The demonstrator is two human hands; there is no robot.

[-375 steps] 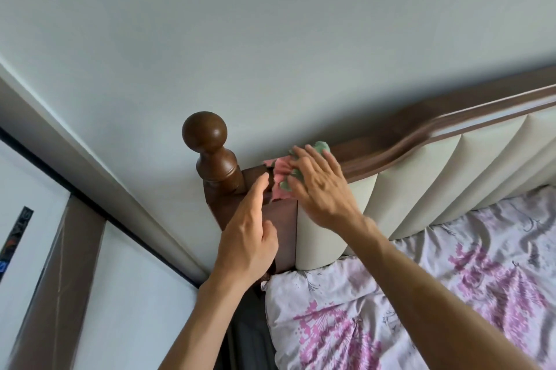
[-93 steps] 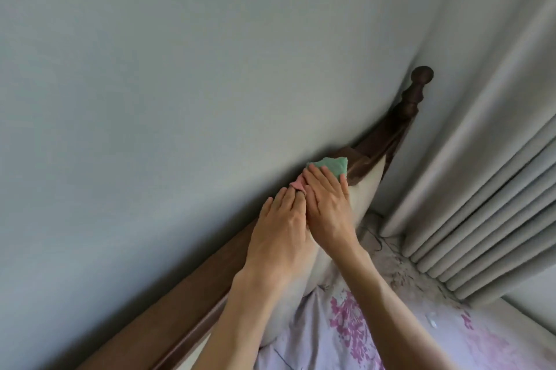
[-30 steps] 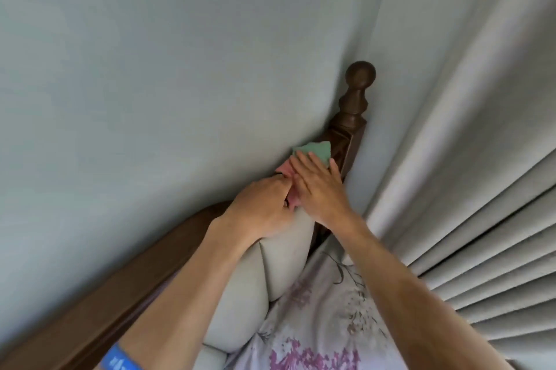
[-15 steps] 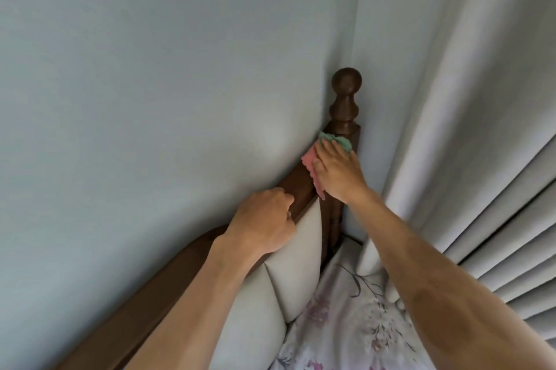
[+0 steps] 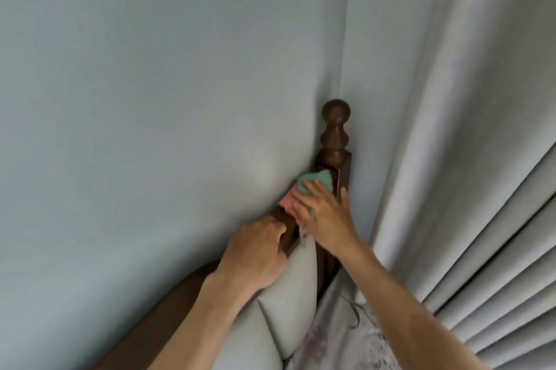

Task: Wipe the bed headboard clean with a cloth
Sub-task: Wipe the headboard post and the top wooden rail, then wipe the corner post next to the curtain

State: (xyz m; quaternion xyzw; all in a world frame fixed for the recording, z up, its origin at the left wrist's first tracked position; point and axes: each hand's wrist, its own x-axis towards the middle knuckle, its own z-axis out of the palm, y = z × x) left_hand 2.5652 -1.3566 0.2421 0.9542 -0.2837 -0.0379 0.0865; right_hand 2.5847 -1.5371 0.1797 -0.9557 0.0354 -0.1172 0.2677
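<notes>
At the corner post (image 5: 336,141), the flat right hand (image 5: 325,213) presses the cloth (image 5: 316,184); the left hand (image 5: 255,255) grips the headboard (image 5: 288,231).

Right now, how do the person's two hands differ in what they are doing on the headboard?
The right hand lies flat with fingers spread, pressing a green and pink cloth against the wooden corner post; the left hand holds no cloth. The left hand is curled, gripping the wooden top rail above the padded panel, lower than the right hand. Both are bare and touch the headboard.
</notes>
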